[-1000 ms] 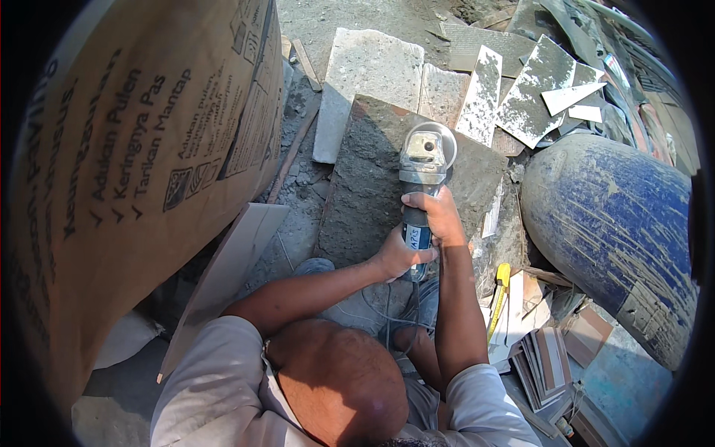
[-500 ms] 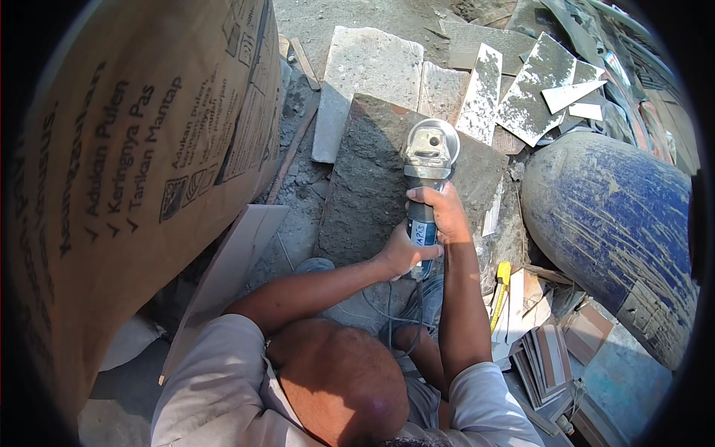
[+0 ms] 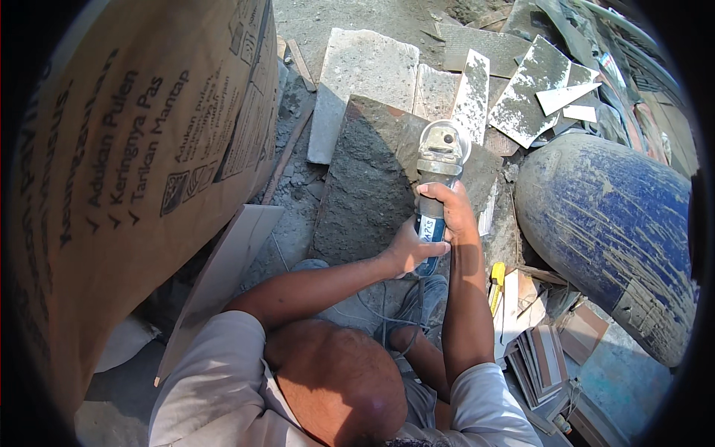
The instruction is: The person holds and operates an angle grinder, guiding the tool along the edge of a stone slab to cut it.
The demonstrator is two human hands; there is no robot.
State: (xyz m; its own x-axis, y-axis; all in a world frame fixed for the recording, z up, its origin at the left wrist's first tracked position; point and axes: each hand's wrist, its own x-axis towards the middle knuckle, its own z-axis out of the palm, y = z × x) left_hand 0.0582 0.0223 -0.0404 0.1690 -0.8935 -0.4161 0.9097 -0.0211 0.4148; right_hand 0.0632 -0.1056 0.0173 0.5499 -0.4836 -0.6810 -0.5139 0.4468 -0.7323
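Observation:
Both hands are closed around an angle grinder (image 3: pixel 439 164) with a silver head, a round guard and a dark body with a blue lower part. My right hand (image 3: pixel 456 208) grips the upper body just below the head; my left hand (image 3: pixel 410 246) wraps the lower end, where a cord hangs down. The tool is over a rough, dark concrete slab (image 3: pixel 357 186), its head toward the far edge. Whether the disc touches the slab I cannot tell.
A large brown paper sack (image 3: pixel 171 112) fills the left, beside a leaning tile (image 3: pixel 216 290). A scuffed blue drum (image 3: pixel 603 223) lies at right. Broken tiles (image 3: pixel 529 89) and pale slabs (image 3: pixel 357 74) lie beyond. A yellow tape measure (image 3: pixel 497 279) rests near stacked tile offcuts (image 3: pixel 540 357).
The grinder and both my hands have shifted a little to the right across the slab, with the grip unchanged.

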